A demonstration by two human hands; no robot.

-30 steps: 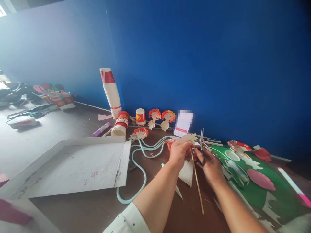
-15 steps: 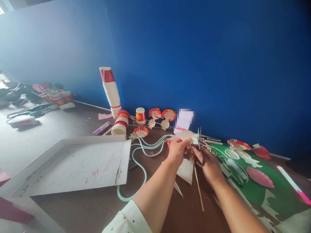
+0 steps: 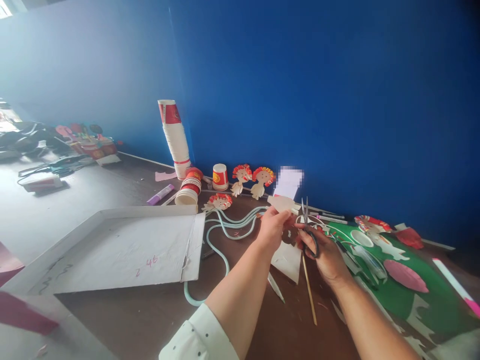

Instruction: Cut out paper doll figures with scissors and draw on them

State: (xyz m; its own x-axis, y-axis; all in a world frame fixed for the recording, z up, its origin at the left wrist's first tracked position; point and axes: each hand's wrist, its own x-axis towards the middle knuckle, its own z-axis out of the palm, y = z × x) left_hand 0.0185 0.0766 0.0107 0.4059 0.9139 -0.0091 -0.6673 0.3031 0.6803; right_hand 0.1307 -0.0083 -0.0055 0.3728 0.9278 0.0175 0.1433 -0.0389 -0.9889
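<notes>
Between the thumb and fingers of my left hand [image 3: 275,226] is a pale paper cutout [image 3: 282,202], its wide part standing above my fingertips. My right hand [image 3: 325,257] has its fingers through the dark handles of a pair of scissors [image 3: 306,220]. The blades point up and are slightly apart, just right of the paper. Below my hands lie a white paper piece [image 3: 288,262] and a thin wooden stick [image 3: 309,290]. Behind them, paper dolls with red fringed hair [image 3: 242,180] lean against the blue wall.
A shallow white box lid [image 3: 123,250] lies at left, with a pale blue cable [image 3: 225,260] beside it. Stacked paper cups [image 3: 177,142] rise near the wall. On the right, a green mat [image 3: 405,275] bears a pink oval piece [image 3: 407,275], paper scraps and tools.
The view has shifted slightly, so most things sit a little further right. The paper cutout is tilted differently in my left hand, and the scissors have drawn slightly away from it.
</notes>
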